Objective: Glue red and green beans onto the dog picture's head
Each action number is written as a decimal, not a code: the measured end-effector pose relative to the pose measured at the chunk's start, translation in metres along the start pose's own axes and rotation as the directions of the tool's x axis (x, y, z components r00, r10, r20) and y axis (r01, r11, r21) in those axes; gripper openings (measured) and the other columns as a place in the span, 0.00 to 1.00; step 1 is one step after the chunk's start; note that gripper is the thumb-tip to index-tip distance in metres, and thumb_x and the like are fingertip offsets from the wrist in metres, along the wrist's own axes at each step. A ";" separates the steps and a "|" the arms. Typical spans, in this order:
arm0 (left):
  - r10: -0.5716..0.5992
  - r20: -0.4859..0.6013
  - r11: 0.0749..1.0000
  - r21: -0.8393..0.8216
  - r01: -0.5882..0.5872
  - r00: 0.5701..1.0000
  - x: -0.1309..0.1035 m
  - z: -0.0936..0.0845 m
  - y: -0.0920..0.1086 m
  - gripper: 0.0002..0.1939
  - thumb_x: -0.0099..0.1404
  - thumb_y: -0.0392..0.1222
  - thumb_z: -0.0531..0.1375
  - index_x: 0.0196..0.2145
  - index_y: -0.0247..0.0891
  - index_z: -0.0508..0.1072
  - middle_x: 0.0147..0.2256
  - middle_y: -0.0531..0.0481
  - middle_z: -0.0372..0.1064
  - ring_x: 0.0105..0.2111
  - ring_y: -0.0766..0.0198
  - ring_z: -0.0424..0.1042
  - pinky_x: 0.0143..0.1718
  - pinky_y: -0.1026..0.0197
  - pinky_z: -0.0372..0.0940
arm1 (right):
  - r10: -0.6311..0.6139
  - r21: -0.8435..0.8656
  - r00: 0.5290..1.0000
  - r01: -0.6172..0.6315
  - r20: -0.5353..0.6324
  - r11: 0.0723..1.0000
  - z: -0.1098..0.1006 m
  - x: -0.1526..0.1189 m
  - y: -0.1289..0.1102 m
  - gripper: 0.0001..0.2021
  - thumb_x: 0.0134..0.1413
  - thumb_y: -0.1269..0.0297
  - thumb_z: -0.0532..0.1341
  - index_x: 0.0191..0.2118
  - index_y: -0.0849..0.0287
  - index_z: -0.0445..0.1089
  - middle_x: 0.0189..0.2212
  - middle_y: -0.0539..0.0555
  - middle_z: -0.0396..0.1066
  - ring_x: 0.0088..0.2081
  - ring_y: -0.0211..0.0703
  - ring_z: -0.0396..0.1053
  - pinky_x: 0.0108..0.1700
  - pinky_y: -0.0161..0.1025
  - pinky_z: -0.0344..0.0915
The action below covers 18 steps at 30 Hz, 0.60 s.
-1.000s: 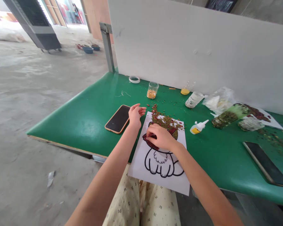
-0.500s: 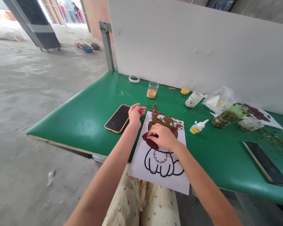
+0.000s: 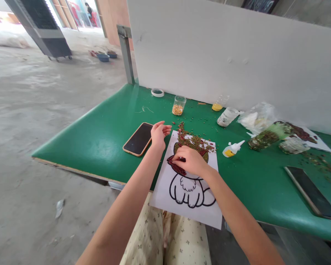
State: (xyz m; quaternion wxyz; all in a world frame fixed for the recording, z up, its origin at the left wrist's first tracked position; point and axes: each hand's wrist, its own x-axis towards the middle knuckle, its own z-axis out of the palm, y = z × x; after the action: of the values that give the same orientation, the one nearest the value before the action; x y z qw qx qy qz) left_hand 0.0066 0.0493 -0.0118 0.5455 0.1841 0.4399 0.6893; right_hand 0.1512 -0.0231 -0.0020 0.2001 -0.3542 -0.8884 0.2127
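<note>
A sheet of paper with a black-outlined cartoon animal lies at the table's front edge, its lower end jutting out over my lap. Dark red beans cover part of the animal's face, and loose green beans are heaped over the sheet's top. My right hand rests on the face, thumb and fingertips pinched together at the red beans; whatever they hold is too small to see. Left of the sheet, my left hand lies with fingers loosely stretched and holding nothing, beside a phone in a tan case.
On the green table stand a cup of corn kernels and a white glue bottle. Farther right are a clear bottle, a plastic bag, a green bean-filled bottle and another phone. A white panel rises behind.
Almost nothing differs. Both hands keep their places and the pinch stays at the red beans; the whole view has shifted very slightly.
</note>
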 end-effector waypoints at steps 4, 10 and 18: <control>0.003 0.003 1.000 0.004 -0.003 1.000 0.000 0.000 0.000 0.13 0.50 0.29 0.52 0.36 0.33 0.65 0.21 0.49 0.71 0.20 0.70 0.68 0.25 0.67 0.60 | -0.012 0.001 1.000 0.012 -0.004 1.000 -0.001 0.000 0.002 0.05 0.53 0.70 0.62 0.27 0.57 0.73 0.28 0.51 0.71 0.36 0.40 0.65 0.39 0.37 0.61; 0.003 0.008 1.000 0.006 -0.003 1.000 0.000 -0.001 0.000 0.13 0.50 0.29 0.53 0.36 0.33 0.65 0.22 0.49 0.71 0.21 0.70 0.68 0.26 0.67 0.60 | -0.013 -0.002 0.996 0.013 -0.088 1.000 -0.010 -0.003 0.007 0.06 0.54 0.71 0.61 0.32 0.56 0.75 0.30 0.51 0.72 0.37 0.41 0.65 0.41 0.38 0.61; 0.019 0.015 0.999 0.038 -0.019 1.000 0.001 0.000 -0.002 0.13 0.50 0.30 0.53 0.36 0.32 0.64 0.22 0.49 0.71 0.20 0.69 0.68 0.25 0.66 0.60 | 0.067 -0.124 0.972 -0.097 -0.227 0.988 -0.022 -0.006 0.011 0.03 0.52 0.71 0.57 0.32 0.57 0.67 0.29 0.51 0.69 0.35 0.41 0.63 0.37 0.37 0.59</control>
State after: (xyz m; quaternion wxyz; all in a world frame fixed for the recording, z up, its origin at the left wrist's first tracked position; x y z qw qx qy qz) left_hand 0.0071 0.0505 -0.0140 0.5384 0.2036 0.4473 0.6846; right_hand 0.1723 -0.0152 0.0093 0.2649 -0.4247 -0.8574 0.1195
